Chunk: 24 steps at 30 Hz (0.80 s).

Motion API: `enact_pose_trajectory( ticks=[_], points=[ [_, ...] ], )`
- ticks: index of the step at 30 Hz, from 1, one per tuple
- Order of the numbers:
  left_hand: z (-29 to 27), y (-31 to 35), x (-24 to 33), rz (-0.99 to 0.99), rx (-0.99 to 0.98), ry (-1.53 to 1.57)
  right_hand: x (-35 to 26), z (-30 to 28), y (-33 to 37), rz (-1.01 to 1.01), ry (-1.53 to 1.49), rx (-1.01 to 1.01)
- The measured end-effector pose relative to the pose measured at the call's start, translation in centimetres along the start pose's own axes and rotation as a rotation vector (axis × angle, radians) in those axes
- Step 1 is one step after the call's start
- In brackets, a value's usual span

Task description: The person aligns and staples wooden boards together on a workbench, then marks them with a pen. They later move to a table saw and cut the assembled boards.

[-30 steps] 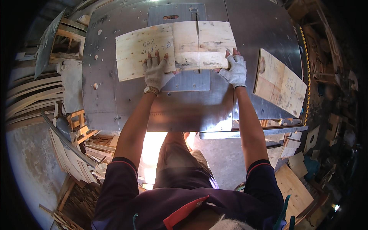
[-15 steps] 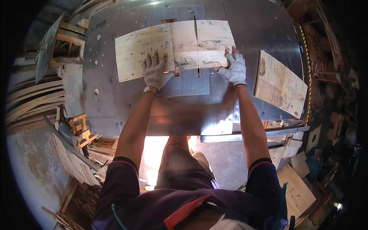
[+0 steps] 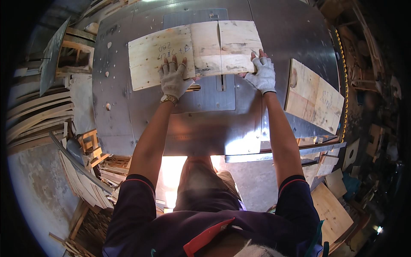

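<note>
A pale plywood board [image 3: 162,62] lies across the metal table, over part of an inset plate [image 3: 205,100] with a slot. Pen markings cover its left part; a seam and a dark, narrow split run across it farther right. My left hand [image 3: 174,79], in a white fingertipless glove, has its fingers on the board's top and its thumb at the near edge. At the near right corner my right hand [image 3: 262,75], gloved alike, holds the board the same way, fingers on top and thumb by the edge. What lies under the board is hidden.
A second marked plywood piece [image 3: 314,96] rests at the right of the metal table [image 3: 115,124]. A metal rail [image 3: 282,153] runs along the near right edge. Curved wood strips [image 3: 40,113] are stacked at left, and scrap pieces crowd the floor on both sides.
The board and both hands have shifted slightly away from me over the inset plate, showing more of the plate and slot on the near side. My hold looks the same.
</note>
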<state>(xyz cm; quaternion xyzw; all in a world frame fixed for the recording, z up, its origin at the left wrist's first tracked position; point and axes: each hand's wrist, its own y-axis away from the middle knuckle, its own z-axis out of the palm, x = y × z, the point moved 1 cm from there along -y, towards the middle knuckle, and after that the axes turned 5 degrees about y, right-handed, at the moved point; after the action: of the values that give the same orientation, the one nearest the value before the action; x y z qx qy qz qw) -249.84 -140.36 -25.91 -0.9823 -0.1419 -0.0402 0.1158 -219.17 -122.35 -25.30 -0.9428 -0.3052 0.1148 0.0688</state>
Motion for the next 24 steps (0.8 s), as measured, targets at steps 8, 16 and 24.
enact_pose_trajectory(
  ticks=[8, 16, 24],
  points=[
    [-0.1, -1.0, 0.0, -0.039, -0.055, 0.025, 0.3, 0.2, -1.1, 0.0, 0.0, -0.011],
    [0.3, -2.1, -0.1, -0.048, -0.054, 0.016, 0.6, 0.7, -2.3, -0.018, 0.024, -0.016],
    [0.4, -3.0, -0.3, -0.043, -0.038, 0.012, 0.7, 0.7, -3.4, -0.002, 0.005, -0.024]
  ],
)
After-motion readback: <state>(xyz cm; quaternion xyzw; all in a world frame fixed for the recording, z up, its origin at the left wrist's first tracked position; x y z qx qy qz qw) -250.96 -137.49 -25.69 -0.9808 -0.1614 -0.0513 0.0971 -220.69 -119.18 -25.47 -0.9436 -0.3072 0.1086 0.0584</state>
